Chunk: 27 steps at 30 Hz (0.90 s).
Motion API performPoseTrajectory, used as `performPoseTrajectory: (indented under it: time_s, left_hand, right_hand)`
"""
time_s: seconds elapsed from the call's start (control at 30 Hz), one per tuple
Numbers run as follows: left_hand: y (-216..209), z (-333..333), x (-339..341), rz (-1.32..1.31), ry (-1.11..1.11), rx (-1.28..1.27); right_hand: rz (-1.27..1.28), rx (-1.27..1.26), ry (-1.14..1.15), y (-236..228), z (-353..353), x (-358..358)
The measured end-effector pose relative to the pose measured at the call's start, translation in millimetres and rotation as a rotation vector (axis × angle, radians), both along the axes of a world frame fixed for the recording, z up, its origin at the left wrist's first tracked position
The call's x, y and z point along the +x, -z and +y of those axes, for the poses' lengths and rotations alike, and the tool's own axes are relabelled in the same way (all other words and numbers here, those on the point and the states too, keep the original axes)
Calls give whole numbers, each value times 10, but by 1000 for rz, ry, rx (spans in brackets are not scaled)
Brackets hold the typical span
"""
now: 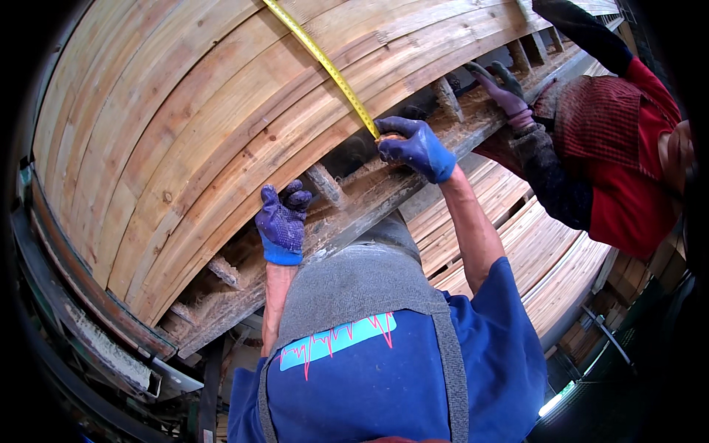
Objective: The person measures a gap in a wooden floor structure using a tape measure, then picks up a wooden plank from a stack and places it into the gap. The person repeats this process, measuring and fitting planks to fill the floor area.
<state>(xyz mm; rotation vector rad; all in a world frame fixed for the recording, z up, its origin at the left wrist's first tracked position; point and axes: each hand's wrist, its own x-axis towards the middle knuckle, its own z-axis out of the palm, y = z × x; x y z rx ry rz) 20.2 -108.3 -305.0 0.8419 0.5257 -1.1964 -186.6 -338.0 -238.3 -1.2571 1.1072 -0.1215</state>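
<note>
A yellow tape measure [325,63] stretches across a row of wooden boards [199,140], from the top of the view down to the boards' near edge. My right hand [419,145], in a purple and blue glove, is closed around the tape's near end, with part of what it grips hidden by the fingers. My left hand [281,224], gloved alike, rests by the near board's edge. Its thumb and loosely bent fingers are apart, and nothing shows between them.
A co-worker in red [598,140] stands at the right, a gloved hand [504,92] near the boards' edge. A sawdust-covered beam [347,218] with short wooden crosspieces runs below the boards. More planks [502,244] lie behind me. A metal rail [96,332] borders the left side.
</note>
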Motion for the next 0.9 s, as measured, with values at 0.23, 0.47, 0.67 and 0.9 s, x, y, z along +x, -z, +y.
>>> performPoseTrajectory:
  time_s: [0.23, 0.47, 0.67, 0.9]
  left_hand:
    - [27, 35, 31, 31, 2, -53]
    - [70, 68, 19, 0, 29, -40]
    - [205, 25, -2, 78, 27, -120]
    - [-157, -82, -53, -21, 75, 39]
  right_hand:
    - [-25, 46, 9, -28, -6, 9]
    - [-51, -10, -27, 19, -3, -36]
    - [-119, -224, -130, 213, -90, -145]
    - [-223, -71, -143, -795, 88, 350]
